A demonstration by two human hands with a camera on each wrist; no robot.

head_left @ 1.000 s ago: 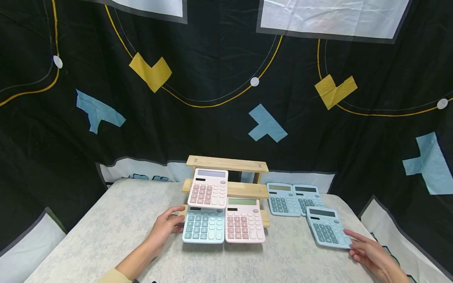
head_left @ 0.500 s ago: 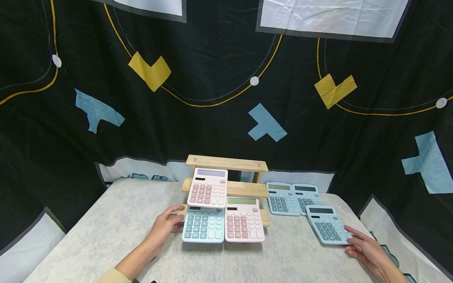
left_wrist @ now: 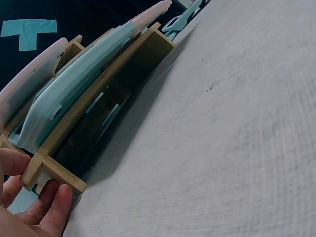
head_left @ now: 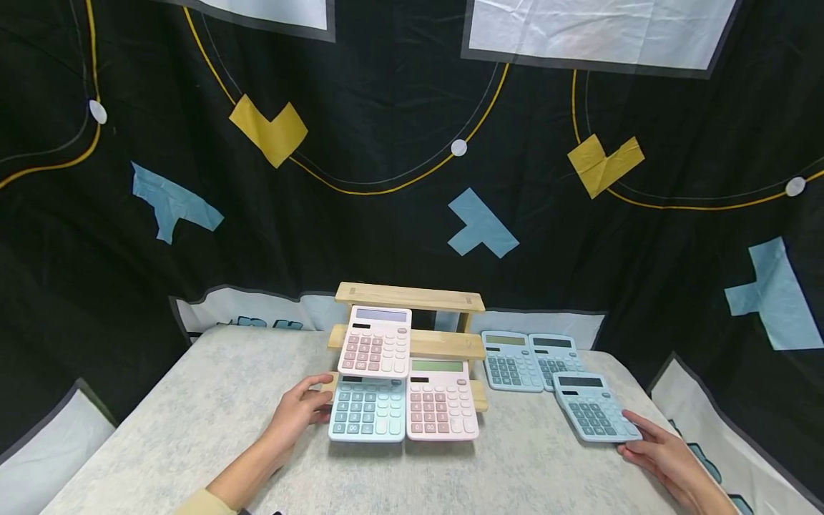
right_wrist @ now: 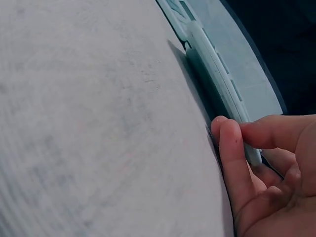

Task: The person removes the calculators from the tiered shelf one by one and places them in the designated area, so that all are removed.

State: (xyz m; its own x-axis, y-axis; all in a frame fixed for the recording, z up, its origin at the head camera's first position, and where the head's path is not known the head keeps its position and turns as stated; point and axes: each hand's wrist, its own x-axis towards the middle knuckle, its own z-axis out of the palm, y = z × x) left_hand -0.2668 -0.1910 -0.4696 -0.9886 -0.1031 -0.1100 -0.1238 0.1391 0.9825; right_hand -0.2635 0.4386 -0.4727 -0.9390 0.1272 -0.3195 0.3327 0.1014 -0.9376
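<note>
Grips rack (head_left: pixel 412 296) with left hand (head_left: pixel 293 413), pinches blue calculator (head_left: pixel 595 409) with right hand (head_left: pixel 663 456) to the rack's right, near two more calculators (head_left: pixel 513 362); seems halfway, with three racked calculators (head_left: pixel 375 345), three remaining.

ok so I count 6 calculators (head_left: pixel 375 343), 2 pink and 4 blue. 3 are on 1 rack (head_left: pixel 447 345), the other 3 (all blue) over toward the far right corner of 1 table (head_left: pixel 232 400). Plus 1 left hand (head_left: pixel 297 413) at the rack's left edge, 1 right hand (head_left: pixel 663 454) by the table's right edge, and 1 curtain (head_left: pixel 354 243) with 2 yellow shapes (head_left: pixel 269 134) and 3 blue shapes (head_left: pixel 484 224)
</note>
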